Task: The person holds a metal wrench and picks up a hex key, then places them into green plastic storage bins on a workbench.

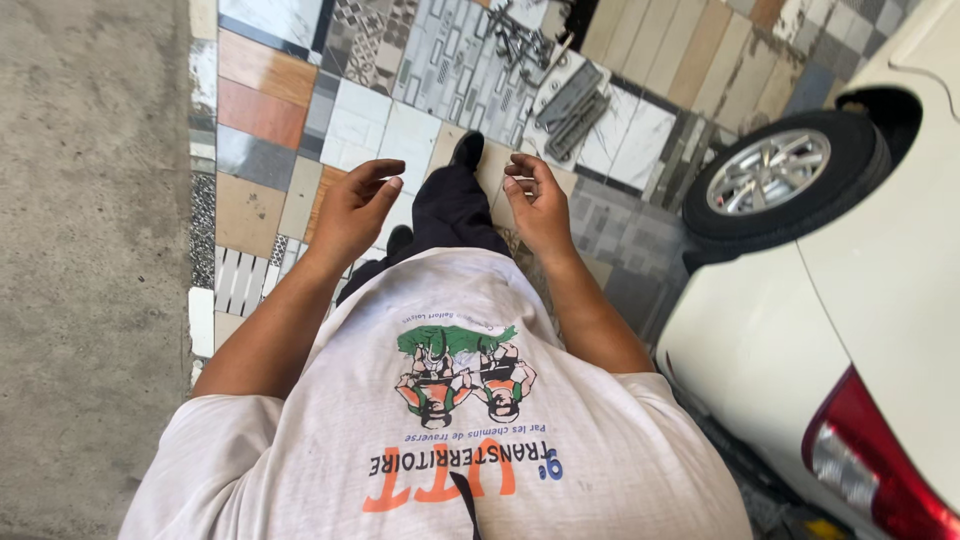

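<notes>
While my left hand (352, 205) and right hand (538, 203) hang loosely curled and empty, the nearest things, grey metal bars (571, 108) on the tiled floor (262, 115) ahead, look stiff, heavy, best gripped mid-length, I judge.
</notes>
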